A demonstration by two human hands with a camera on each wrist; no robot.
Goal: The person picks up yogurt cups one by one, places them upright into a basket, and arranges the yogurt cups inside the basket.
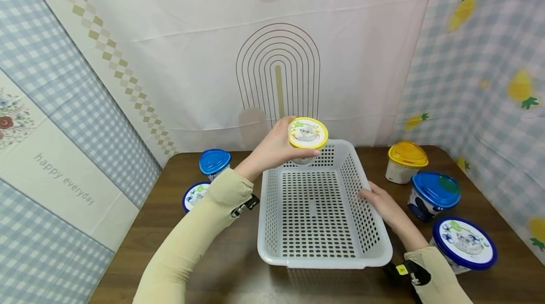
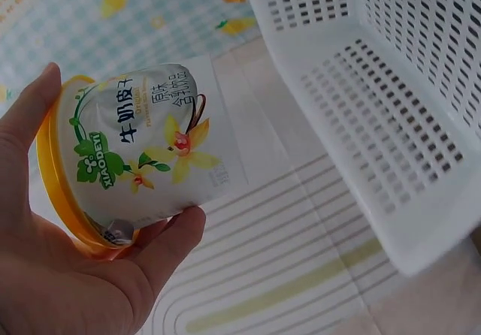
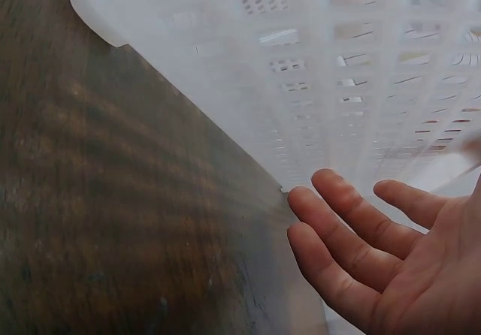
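Note:
My left hand (image 1: 278, 147) grips a white paper tub (image 2: 146, 143) by its yellow-rimmed lid end, thumb on one side and fingers on the other. In the head view the tub's lid (image 1: 308, 132) faces up, above the far end of a white perforated plastic basket (image 1: 325, 263). Yellow flowers and green leaves are printed on its side. At the basket's right wall, my right hand (image 1: 383, 204) hooks the thumb over the rim. Its other fingers (image 3: 353, 252) lie outside the wall, loosely bent and spread. The visible basket floor holds nothing.
Right of the basket stand a yellow-lidded tub (image 1: 408, 155), a blue-lidded tub (image 1: 435, 191) and a navy-lidded tub (image 1: 465, 242). To its left are another blue-lidded tub (image 1: 215, 161) and a navy-rimmed one (image 1: 193, 196), partly behind my left sleeve. A printed cloth (image 1: 204, 76) hangs behind the brown table (image 1: 145, 252).

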